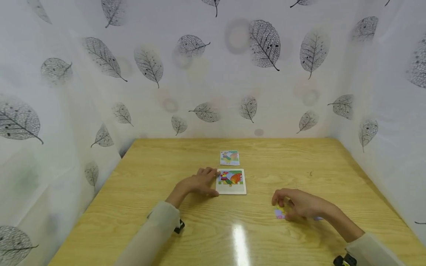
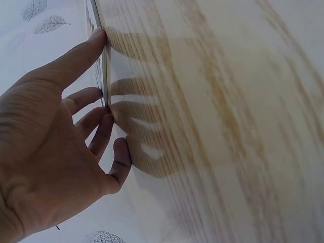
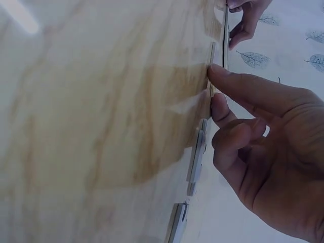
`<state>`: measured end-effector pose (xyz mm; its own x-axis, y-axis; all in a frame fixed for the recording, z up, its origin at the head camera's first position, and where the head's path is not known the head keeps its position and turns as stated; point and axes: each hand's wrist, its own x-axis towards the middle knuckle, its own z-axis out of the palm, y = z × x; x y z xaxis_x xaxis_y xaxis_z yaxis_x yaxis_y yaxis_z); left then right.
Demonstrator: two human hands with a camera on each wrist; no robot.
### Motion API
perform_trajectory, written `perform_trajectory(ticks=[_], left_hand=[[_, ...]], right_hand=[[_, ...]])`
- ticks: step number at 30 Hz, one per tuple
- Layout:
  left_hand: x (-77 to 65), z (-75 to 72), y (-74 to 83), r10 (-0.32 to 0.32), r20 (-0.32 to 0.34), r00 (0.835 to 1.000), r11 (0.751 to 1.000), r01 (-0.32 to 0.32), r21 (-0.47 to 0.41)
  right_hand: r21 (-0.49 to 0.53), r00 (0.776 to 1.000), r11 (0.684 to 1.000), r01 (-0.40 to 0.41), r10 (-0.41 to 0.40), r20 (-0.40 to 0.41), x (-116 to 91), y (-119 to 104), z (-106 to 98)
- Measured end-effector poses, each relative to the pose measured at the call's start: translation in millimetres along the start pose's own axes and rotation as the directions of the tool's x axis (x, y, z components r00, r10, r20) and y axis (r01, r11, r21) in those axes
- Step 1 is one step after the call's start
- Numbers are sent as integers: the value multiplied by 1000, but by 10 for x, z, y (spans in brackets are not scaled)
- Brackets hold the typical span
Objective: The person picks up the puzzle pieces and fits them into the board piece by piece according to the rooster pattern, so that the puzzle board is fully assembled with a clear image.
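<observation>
A white-framed puzzle board (image 1: 245,184) lies mid-table, with rooster pieces filling its upper part and a bare pale strip along the bottom. My left hand (image 1: 201,181) holds the board by its left side, thumb near the lower corner and fingers higher up. The left wrist view shows the board (image 2: 106,71) edge-on against those fingertips. Off to the right, my right hand (image 1: 304,204) pinches a flat puzzle piece (image 1: 279,214), lilac with pink and yellow, between thumb and fingers. Part of that piece is hidden by the hand.
Just behind the board lies a picture card (image 1: 230,158) of a rooster. More puzzle pieces (image 3: 197,157) lie beside the right hand, one lilac piece (image 1: 318,218) partly under it. A leaf-patterned curtain (image 1: 213,74) surrounds the wooden table (image 1: 159,155) at the back and sides.
</observation>
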<state>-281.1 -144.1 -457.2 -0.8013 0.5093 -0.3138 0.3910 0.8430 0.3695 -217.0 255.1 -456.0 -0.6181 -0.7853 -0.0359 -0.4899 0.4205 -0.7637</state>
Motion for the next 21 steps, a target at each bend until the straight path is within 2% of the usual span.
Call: perform_trajectory(ticks=[7,17,21], left_hand=[[-41,-44,45,9,-14,1000,1000,-10,-27],[-52,-42,47,-1,-14,1000,999,1,-44],[-48,-33,22,5,-3,1000,999,-5,-40]], right_hand=[[-18,998,998,59,-59,-22,30,-26,13],[-16,996,996,86,-86,1,88,-66,65],[34,998,997,70,-70,3,191,-102,57]])
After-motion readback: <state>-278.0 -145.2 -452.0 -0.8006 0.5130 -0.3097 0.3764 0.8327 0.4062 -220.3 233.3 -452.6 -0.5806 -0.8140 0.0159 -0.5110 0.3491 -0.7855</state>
